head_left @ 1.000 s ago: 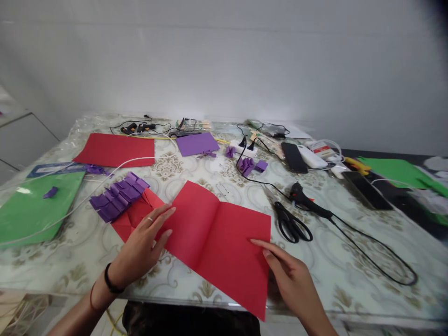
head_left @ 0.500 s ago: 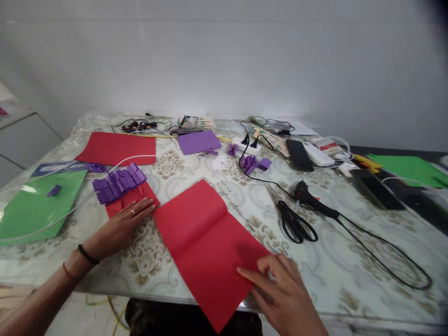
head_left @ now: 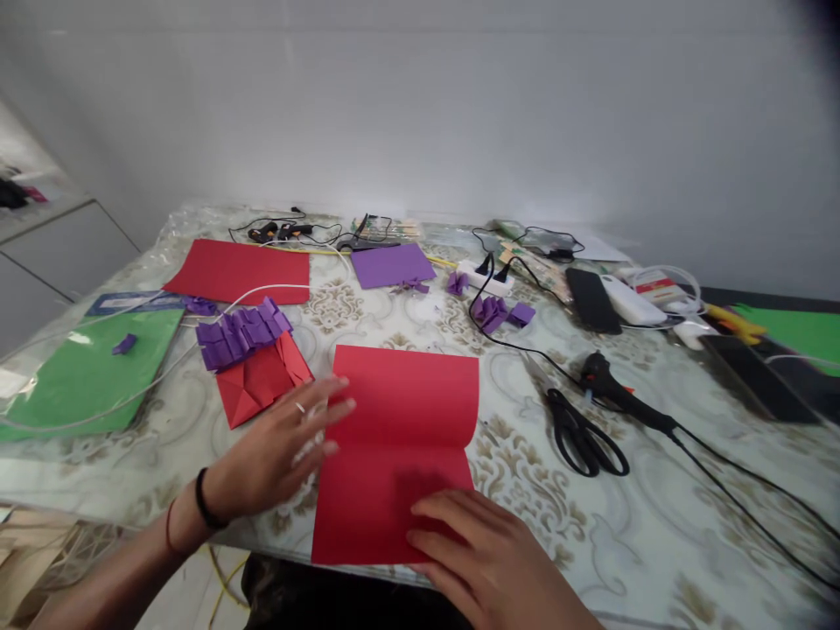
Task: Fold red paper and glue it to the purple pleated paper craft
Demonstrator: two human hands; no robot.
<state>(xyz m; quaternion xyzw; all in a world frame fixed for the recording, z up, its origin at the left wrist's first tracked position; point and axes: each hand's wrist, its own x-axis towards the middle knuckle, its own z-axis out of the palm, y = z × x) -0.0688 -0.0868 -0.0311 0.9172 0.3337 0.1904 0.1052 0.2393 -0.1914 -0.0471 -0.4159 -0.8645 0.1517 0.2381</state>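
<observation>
A red sheet of paper (head_left: 394, 490) with a crease across its middle lies in front of me at the table's near edge. On its lower right part rests my right hand (head_left: 472, 542), fingers spread. My left hand (head_left: 289, 446) is at the sheet's left edge, fingers apart and a little blurred; whether it touches the paper I cannot tell. Just beyond the left hand lies a folded red paper piece (head_left: 255, 381), with a pleated purple paper strip (head_left: 242, 334) along its far edge.
Black-handled scissors (head_left: 584, 437) and a black glue gun (head_left: 623, 398) with its cord lie to the right. Farther back are a purple sheet (head_left: 394, 265), another red sheet (head_left: 242, 273), a white power strip (head_left: 486, 276) and phones. A green pack (head_left: 124, 376) lies at left.
The red sheet has turned so its sides point nearly straight away from me. My left hand has left the folded red piece and moved right to the sheet. The view has shifted slightly.
</observation>
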